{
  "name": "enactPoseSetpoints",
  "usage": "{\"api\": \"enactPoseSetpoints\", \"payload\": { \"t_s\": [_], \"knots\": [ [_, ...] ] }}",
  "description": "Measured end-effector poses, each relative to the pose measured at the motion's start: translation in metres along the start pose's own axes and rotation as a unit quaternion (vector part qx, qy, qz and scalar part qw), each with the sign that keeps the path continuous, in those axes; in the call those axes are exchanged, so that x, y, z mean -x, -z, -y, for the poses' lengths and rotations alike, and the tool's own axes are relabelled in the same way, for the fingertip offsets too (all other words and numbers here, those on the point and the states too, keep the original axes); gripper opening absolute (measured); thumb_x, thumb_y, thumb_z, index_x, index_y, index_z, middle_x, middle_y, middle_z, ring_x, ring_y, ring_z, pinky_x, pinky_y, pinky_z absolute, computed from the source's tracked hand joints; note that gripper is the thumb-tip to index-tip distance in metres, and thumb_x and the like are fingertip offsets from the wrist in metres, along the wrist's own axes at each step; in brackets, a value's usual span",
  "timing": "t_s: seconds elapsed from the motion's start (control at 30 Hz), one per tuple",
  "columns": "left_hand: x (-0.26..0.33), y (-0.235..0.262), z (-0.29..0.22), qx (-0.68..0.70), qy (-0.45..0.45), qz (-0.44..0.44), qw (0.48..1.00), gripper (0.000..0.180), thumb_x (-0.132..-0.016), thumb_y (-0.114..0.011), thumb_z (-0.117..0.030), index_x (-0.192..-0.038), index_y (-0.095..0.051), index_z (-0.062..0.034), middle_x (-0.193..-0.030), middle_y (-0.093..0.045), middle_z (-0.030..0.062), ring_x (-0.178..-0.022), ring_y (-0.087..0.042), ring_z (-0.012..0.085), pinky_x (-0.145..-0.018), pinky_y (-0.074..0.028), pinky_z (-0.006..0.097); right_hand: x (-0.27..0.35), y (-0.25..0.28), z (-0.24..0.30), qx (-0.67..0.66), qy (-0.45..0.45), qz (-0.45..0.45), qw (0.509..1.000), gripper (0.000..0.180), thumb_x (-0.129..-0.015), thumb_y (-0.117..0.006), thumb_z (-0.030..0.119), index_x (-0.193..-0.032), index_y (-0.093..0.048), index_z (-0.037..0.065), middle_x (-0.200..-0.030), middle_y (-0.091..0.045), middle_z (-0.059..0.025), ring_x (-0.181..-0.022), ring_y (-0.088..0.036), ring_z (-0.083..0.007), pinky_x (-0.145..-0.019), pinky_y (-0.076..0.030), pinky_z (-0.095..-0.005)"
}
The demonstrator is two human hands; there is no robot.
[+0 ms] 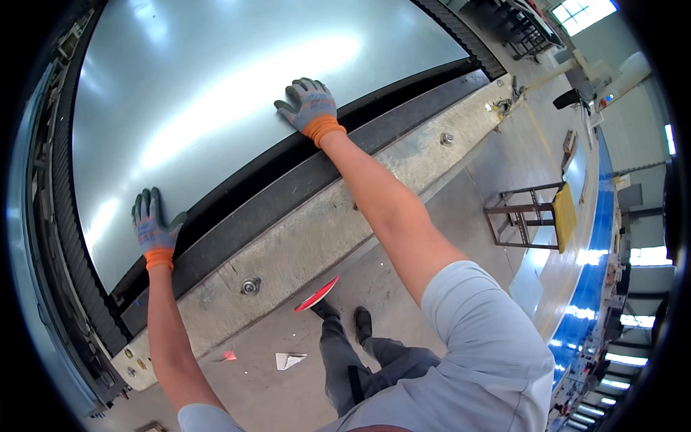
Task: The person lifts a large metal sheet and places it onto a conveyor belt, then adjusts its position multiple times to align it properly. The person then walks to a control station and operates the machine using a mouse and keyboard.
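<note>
A large shiny metal sheet (pixel 216 93) lies flat on the machine bed in front of me. My left hand (pixel 152 223), in a grey glove with an orange cuff, rests on the sheet's near left part with fingers stretched and thumb apart. Farther right, my right hand (pixel 309 104) wears a matching glove and lies spread on the sheet near its close edge. Neither hand holds anything. Between the sheet and the machine's front beam (pixel 317 241) run a dark gap and a dark metal bar (pixel 288 183).
Ribbed black bellows (pixel 86 288) flank the sheet. Bolts (pixel 250 286) stud the front beam. Below it are a red disc-like object (pixel 317 294) and a white paper scrap (pixel 290 360). To the right stands a metal-framed stool (pixel 529 216) with a yellow seat; a control panel (pixel 608 99) is beyond.
</note>
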State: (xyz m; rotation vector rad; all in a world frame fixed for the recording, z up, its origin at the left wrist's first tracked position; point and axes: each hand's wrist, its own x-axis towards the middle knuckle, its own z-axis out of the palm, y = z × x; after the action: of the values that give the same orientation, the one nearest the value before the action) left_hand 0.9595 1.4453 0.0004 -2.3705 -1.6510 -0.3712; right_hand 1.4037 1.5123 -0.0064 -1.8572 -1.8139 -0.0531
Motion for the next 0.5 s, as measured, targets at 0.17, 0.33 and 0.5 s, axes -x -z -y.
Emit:
{"api": "enactPoseSetpoints", "payload": {
  "t_s": [0.17, 0.33, 0.5],
  "knots": [
    [-0.001, 0.001, -0.003, 0.008, -0.005, 0.010, 1.000, 0.089, -0.071, -0.077, -0.048, -0.145, -0.043, -0.0119, -0.147, -0.043, 0.0162, -0.138, -0.038, 0.0336, -0.116, -0.027, 0.047, 0.008, 0.001, -0.009, 0.000, 0.003, 0.030, 1.000, 0.058, -0.083, -0.061, 0.058, -0.113, -0.068, 0.009, -0.131, -0.058, -0.0123, -0.128, -0.048, -0.0283, -0.111, -0.033, -0.0419],
    [-0.012, 0.013, -0.009, -0.003, 0.024, 0.027, 0.999, 0.088, -0.070, -0.078, -0.048, -0.144, -0.045, -0.0148, -0.147, -0.044, 0.0129, -0.137, -0.038, 0.0336, -0.117, -0.026, 0.047, -0.009, 0.005, -0.002, -0.047, -0.031, 0.025, 0.998, 0.058, -0.083, -0.062, 0.058, -0.113, -0.066, 0.010, -0.135, -0.053, -0.0111, -0.130, -0.044, -0.0274, -0.115, -0.027, -0.0411],
    [-0.008, 0.012, -0.002, 0.017, 0.038, 0.015, 0.999, 0.088, -0.071, -0.078, -0.051, -0.144, -0.045, -0.0139, -0.147, -0.044, 0.0124, -0.138, -0.036, 0.0337, -0.117, -0.025, 0.047, -0.026, -0.010, -0.003, -0.090, 0.020, 0.078, 0.993, 0.067, -0.083, -0.058, 0.063, -0.122, -0.063, 0.009, -0.140, -0.051, -0.0155, -0.136, -0.039, -0.0308, -0.116, -0.025, -0.0433]
  ]
}}
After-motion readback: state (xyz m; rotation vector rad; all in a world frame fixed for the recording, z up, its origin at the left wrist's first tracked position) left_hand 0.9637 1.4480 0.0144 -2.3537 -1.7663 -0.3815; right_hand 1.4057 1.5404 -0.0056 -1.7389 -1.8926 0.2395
